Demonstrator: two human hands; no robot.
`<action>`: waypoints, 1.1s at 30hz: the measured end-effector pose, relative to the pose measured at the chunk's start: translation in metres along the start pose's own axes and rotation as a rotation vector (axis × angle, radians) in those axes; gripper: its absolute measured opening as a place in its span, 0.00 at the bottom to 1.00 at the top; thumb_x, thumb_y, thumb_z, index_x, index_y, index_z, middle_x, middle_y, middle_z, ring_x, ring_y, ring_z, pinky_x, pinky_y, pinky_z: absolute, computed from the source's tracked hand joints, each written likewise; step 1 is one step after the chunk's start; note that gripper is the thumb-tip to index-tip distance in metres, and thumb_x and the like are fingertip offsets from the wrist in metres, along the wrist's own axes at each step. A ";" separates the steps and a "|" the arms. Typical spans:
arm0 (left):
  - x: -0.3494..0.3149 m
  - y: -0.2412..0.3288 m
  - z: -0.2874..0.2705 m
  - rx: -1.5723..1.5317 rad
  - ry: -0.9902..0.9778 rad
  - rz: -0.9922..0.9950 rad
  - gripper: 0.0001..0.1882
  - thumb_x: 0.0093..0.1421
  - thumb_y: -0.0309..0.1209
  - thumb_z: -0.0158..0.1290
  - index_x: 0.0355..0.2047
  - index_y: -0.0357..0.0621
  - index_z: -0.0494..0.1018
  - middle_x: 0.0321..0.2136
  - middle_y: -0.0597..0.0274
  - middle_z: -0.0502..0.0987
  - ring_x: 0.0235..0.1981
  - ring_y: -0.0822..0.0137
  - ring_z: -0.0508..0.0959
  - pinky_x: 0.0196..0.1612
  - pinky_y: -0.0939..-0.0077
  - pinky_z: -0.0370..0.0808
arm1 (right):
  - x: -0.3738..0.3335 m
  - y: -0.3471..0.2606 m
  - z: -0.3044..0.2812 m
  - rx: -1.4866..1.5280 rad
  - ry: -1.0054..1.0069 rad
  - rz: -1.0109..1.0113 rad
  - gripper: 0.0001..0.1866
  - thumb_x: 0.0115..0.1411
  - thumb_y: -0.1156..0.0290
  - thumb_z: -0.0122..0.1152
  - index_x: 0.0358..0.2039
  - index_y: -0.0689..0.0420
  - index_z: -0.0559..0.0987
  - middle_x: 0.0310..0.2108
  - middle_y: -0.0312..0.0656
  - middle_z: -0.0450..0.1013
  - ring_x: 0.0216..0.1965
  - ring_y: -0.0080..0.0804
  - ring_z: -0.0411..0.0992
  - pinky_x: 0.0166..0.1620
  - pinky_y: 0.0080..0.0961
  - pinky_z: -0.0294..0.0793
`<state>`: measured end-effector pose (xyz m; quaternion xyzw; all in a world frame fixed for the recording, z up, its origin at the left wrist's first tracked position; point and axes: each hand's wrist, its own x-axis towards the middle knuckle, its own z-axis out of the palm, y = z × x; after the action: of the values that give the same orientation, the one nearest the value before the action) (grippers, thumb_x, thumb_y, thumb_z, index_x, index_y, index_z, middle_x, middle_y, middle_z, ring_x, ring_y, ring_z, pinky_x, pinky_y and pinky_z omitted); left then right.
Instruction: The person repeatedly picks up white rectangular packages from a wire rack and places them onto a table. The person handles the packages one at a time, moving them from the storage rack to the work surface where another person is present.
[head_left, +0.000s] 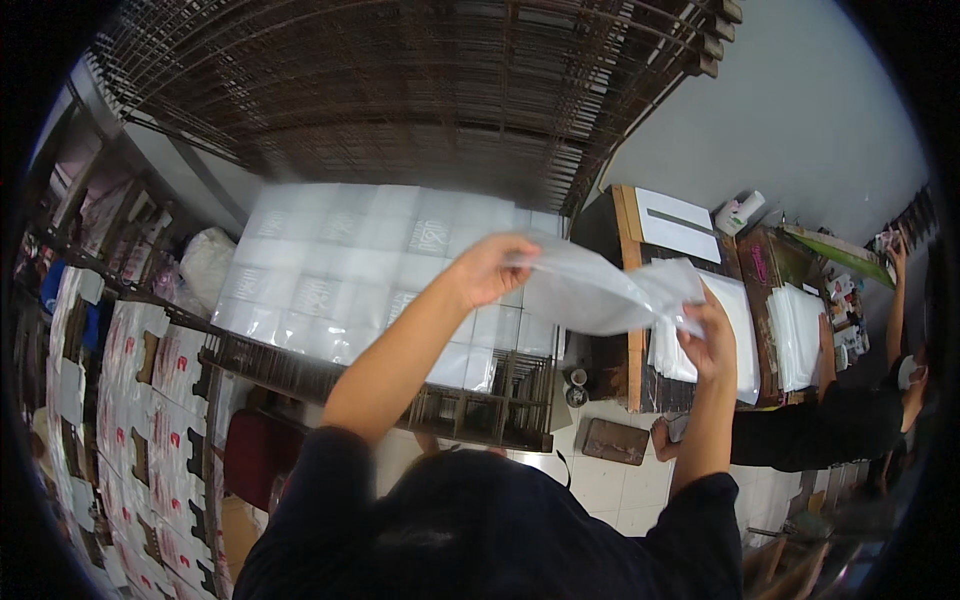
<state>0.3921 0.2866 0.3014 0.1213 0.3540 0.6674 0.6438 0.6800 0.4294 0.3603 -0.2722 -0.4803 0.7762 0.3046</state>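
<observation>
A clear plastic bag (590,290) is stretched between my two hands, twisted near its right end and blurred a little by motion. My left hand (497,268) pinches one edge of it, above the rack. At the other end, my right hand (709,335) is closed on the bag, over the workbench. Below and to the left, several printed translucent bags (340,255) lie in rows on a wire drying rack (450,415). Under my right hand sits a stack of white plastic bags (735,310) on the wooden bench.
Many raised wire rack shelves (400,90) hang over the far side. On the right, a co-worker (830,430) reaches over another bench with a stack of bags (797,335) and a green-edged frame (845,255). More racks with printed bags (130,430) and a dark red chair (262,450) stand at left.
</observation>
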 end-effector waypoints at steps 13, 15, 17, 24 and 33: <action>-0.062 -0.048 -0.091 0.496 0.391 0.097 0.36 0.47 0.23 0.50 0.58 0.49 0.55 0.32 0.65 0.72 0.31 0.75 0.69 0.25 0.84 0.63 | 0.035 0.124 -0.016 -0.183 0.004 0.257 0.35 0.42 0.82 0.54 0.54 0.47 0.64 0.36 0.32 0.69 0.21 0.16 0.66 0.13 0.09 0.57; -0.042 -0.086 -0.137 0.507 0.532 0.067 0.36 0.46 0.23 0.51 0.58 0.48 0.55 0.28 0.63 0.73 0.29 0.74 0.72 0.26 0.82 0.67 | 0.045 0.174 -0.033 -0.254 0.023 0.342 0.29 0.45 0.82 0.55 0.49 0.50 0.67 0.34 0.33 0.69 0.23 0.18 0.66 0.15 0.12 0.59; -0.022 -0.120 -0.180 0.751 0.639 0.078 0.36 0.45 0.25 0.52 0.57 0.47 0.56 0.26 0.60 0.74 0.28 0.70 0.74 0.28 0.77 0.71 | 0.059 0.232 -0.057 -0.343 0.091 0.366 0.24 0.45 0.83 0.56 0.46 0.56 0.69 0.31 0.36 0.70 0.25 0.20 0.67 0.17 0.15 0.62; 0.011 -0.153 -0.228 1.149 0.828 0.171 0.29 0.44 0.28 0.53 0.50 0.44 0.63 0.25 0.54 0.76 0.29 0.56 0.77 0.36 0.65 0.73 | 0.072 0.310 -0.073 -0.455 0.364 0.317 0.20 0.44 0.83 0.55 0.42 0.63 0.71 0.28 0.41 0.71 0.25 0.28 0.70 0.24 0.23 0.72; 0.011 -0.138 -0.216 1.251 0.882 0.123 0.24 0.44 0.28 0.53 0.44 0.45 0.67 0.26 0.54 0.76 0.32 0.56 0.76 0.37 0.64 0.73 | 0.092 0.309 -0.064 -0.503 0.425 0.282 0.19 0.49 0.82 0.52 0.44 0.65 0.67 0.30 0.44 0.71 0.26 0.29 0.70 0.27 0.23 0.72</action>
<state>0.3642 0.2179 0.0555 0.2049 0.8824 0.3644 0.2161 0.5990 0.4252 0.0412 -0.5578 -0.5399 0.5940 0.2110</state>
